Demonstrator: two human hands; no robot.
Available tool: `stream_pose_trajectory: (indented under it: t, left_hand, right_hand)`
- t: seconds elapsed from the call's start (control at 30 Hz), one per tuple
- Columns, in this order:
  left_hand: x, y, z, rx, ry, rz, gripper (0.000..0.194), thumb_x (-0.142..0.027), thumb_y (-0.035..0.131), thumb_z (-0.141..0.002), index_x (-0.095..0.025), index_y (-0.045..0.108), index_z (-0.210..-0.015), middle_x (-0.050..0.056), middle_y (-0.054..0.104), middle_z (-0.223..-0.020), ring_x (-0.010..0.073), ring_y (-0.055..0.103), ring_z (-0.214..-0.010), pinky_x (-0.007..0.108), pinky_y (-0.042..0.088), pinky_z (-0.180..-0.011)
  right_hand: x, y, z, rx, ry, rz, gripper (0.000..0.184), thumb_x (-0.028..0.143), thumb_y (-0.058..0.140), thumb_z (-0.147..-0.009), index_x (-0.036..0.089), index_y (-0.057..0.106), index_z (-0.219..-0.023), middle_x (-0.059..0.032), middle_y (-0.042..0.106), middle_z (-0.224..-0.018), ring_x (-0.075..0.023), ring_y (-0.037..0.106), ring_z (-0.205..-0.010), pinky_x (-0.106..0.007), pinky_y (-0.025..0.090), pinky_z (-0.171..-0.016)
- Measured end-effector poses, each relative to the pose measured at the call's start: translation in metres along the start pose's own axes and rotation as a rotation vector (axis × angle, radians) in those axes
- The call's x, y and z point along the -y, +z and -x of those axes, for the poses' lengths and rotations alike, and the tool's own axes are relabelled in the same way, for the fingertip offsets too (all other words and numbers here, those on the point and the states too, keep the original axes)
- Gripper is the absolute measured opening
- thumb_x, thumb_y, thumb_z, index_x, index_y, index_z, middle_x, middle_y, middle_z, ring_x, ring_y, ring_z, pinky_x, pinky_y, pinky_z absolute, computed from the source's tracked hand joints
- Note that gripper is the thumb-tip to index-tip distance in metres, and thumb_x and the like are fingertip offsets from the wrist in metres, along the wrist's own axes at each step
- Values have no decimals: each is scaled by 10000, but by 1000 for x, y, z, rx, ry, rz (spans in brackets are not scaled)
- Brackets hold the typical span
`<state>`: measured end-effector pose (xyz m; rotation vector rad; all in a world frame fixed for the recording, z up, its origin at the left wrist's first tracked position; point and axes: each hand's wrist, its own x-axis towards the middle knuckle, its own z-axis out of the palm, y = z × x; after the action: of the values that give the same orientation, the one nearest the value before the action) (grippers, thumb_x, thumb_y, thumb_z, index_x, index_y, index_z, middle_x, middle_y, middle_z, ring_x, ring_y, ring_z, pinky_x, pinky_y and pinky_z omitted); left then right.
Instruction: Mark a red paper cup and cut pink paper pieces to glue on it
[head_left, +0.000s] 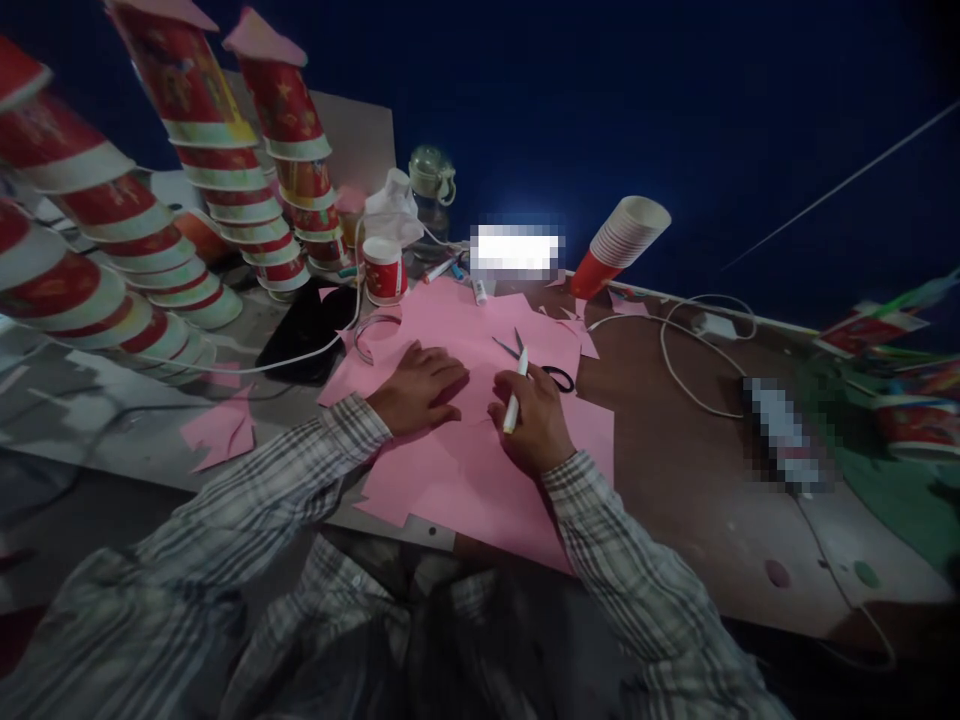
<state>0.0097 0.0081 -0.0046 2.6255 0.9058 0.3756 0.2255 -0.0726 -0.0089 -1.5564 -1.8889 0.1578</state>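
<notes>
Sheets of pink paper (pixel 442 480) with cut edges cover the middle of the table. On the paper my left hand (pixel 421 388) lies palm down, fingers stretched and thumb apart, holding nothing. My right hand (pixel 538 425) is closed around a white marker pen (pixel 515 405), which tilts across the fingers. Just beyond that hand lies a pair of scissors with black handles (pixel 559 379), its blades apart and partly hidden by the fingers. A white glue stick or small tube (pixel 480 291) rests at the paper's far edge.
Leaning towers of red paper cups (pixel 281 165) stand at the left, by a dark flat object (pixel 307 335). A stack of cups (pixel 622 245) and a bottle (pixel 433 190) stand at the back. White cables (pixel 667 345) cross the table; pink scraps (pixel 223 430) lie left.
</notes>
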Motion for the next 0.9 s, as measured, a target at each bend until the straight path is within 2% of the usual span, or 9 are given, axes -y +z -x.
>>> stream_pose_trajectory:
  t: [0.07, 0.23, 0.43, 0.6, 0.7, 0.8, 0.9]
  left_hand:
    - [0, 0, 0, -14, -7, 9, 555, -443, 681, -830, -189, 562, -1309, 127, 597, -1348, 328, 440, -1330, 587, 189, -1175]
    - [-1, -2, -3, -23, -45, 38, 497, -345, 619, -872, -151, 548, -1324, 156, 611, -1302, 313, 505, -1265, 581, 228, -1161]
    - [-5, -2, -4, -47, -50, 92, 515, -253, 616, -831, -157, 516, -1327, 117, 635, -1210, 275, 550, -1139, 547, 254, -1156]
    - [-5, 2, -3, -85, -76, 107, 541, -235, 615, -807, -109, 512, -1323, 109, 646, -1095, 262, 554, -1037, 511, 273, -1143]
    - [-5, 2, -4, -81, -68, 107, 397, -255, 596, -828, -134, 598, -1206, 92, 660, -1019, 245, 565, -981, 504, 291, -1117]
    - [-4, 0, -7, -69, -50, 126, 209, -310, 564, -863, -161, 673, -958, 74, 671, -926, 228, 574, -933, 485, 318, -1074]
    - [-5, -3, -10, -97, -72, 185, 242, -348, 525, -885, -166, 646, -780, 47, 663, -824, 194, 571, -854, 437, 357, -1017]
  right_hand:
    - [0, 0, 1, -4, -23, 7, 360, 192, 660, -788, 224, 608, -1143, -97, 726, -990, -360, 515, -1168, -570, 406, -1021]
    - [-4, -5, -3, -100, 15, -18, 292, 203, 623, -807, 230, 623, -1097, -95, 697, -977, -321, 557, -1017, -553, 427, -972]
    - [-15, -3, -7, -37, 15, 29, 334, 235, 679, -774, 200, 628, -1103, -86, 705, -952, -319, 546, -999, -535, 433, -960]
    - [-14, -2, -6, -36, 14, -12, 398, 212, 674, -766, 209, 620, -1160, -85, 712, -944, -321, 551, -1033, -530, 437, -981]
    - [-10, -2, -5, -22, 25, -65, 390, 204, 658, -769, 205, 632, -1158, -85, 689, -902, -308, 570, -999, -537, 435, -1000]
    - [-7, -2, -4, -40, 30, -113, 355, 208, 616, -804, 210, 632, -1158, -68, 667, -851, -285, 588, -945, -550, 410, -1046]
    - [-7, -3, -4, -87, 57, -148, 338, 251, 602, -835, 226, 615, -1172, -57, 653, -848, -272, 601, -911, -531, 451, -1006]
